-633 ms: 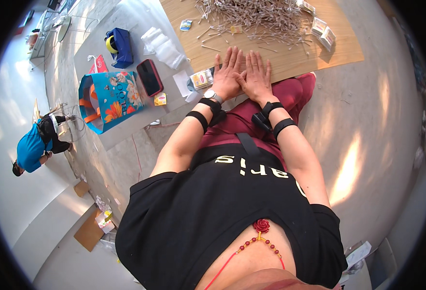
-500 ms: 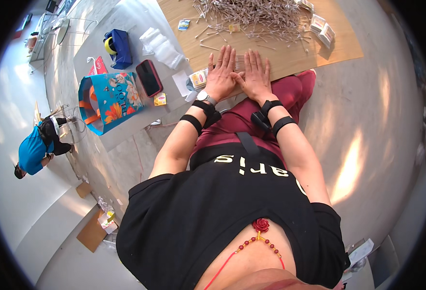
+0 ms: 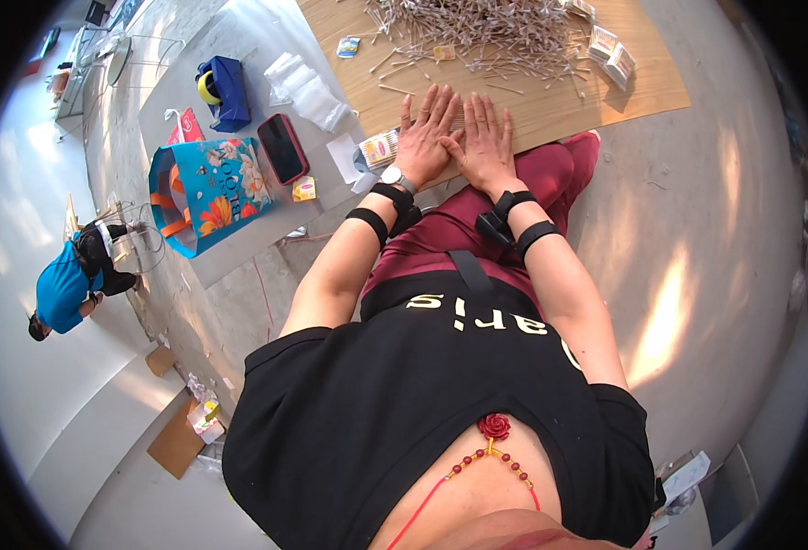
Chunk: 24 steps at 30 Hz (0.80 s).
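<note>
Both my hands lie flat side by side at the near edge of the wooden board (image 3: pixel 633 87), fingers stretched away from me. My left hand (image 3: pixel 425 139) and my right hand (image 3: pixel 483 147) meet at the thumbs. Under and between them, a row of cotton swabs (image 3: pixel 459 119) is mostly hidden. Touching the left hand's outer side is a pack of cotton swabs (image 3: pixel 380 148). Beyond my fingertips spreads a big loose heap of cotton swabs (image 3: pixel 486 32), with stray ones around it.
Filled swab packs (image 3: pixel 612 58) stand right of the heap. On the left lie clear plastic bags (image 3: pixel 305 90), a phone (image 3: pixel 283 148), a blue tape dispenser (image 3: pixel 230 93) and a flowered bag (image 3: pixel 211 194). Farther left, a person in blue (image 3: pixel 63 284) bends over.
My left hand has slid slightly to the right, narrowing the gap between the hands and covering more of the swab row. My right hand has hardly moved.
</note>
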### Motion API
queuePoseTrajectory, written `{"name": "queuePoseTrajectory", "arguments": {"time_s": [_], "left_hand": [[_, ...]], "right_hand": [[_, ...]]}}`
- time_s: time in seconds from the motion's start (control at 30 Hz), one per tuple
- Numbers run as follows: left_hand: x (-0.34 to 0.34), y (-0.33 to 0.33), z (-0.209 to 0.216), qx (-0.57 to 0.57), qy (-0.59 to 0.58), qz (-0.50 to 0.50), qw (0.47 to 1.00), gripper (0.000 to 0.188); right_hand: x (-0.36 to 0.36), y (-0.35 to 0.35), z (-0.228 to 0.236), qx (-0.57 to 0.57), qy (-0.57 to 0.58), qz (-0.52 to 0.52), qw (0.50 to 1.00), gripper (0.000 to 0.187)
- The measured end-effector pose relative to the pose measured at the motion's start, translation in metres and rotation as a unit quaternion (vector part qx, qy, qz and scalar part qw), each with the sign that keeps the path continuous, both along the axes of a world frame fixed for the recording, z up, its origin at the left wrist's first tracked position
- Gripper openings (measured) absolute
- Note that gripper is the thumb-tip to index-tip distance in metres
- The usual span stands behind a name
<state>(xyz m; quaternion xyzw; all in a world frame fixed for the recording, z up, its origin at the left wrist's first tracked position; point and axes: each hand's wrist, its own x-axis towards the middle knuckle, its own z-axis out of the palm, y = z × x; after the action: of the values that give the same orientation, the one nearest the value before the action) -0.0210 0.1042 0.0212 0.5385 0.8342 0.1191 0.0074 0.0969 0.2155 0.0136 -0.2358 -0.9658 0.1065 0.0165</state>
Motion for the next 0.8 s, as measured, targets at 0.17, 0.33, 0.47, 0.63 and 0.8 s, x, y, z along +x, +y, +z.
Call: {"name": "queuePoseTrajectory", "arguments": {"time_s": [0.17, 0.33, 0.47, 0.63, 0.8], "left_hand": [[0.004, 0.000, -0.001, 0.010, -0.010, 0.010, 1.000, 0.068], [0.005, -0.001, -0.002, 0.014, -0.002, 0.018, 1.000, 0.067], [0.004, -0.001, -0.001, 0.017, -0.006, 0.022, 1.000, 0.070], [-0.008, -0.013, 0.026, -0.021, -0.021, 0.032, 0.999, 0.084], [-0.016, -0.049, 0.034, 0.016, -0.045, 0.115, 0.992, 0.081]], "right_hand": [[0.001, -0.001, 0.001, 0.018, -0.019, 0.002, 1.000, 0.097], [0.001, 0.000, 0.001, 0.022, 0.000, 0.009, 1.000, 0.093], [0.000, -0.001, 0.003, 0.039, -0.012, 0.010, 0.999, 0.094], [0.002, 0.001, -0.002, 0.018, 0.011, 0.008, 1.000, 0.098], [0.001, -0.003, 0.007, 0.049, -0.037, 0.011, 0.998, 0.100]]}}
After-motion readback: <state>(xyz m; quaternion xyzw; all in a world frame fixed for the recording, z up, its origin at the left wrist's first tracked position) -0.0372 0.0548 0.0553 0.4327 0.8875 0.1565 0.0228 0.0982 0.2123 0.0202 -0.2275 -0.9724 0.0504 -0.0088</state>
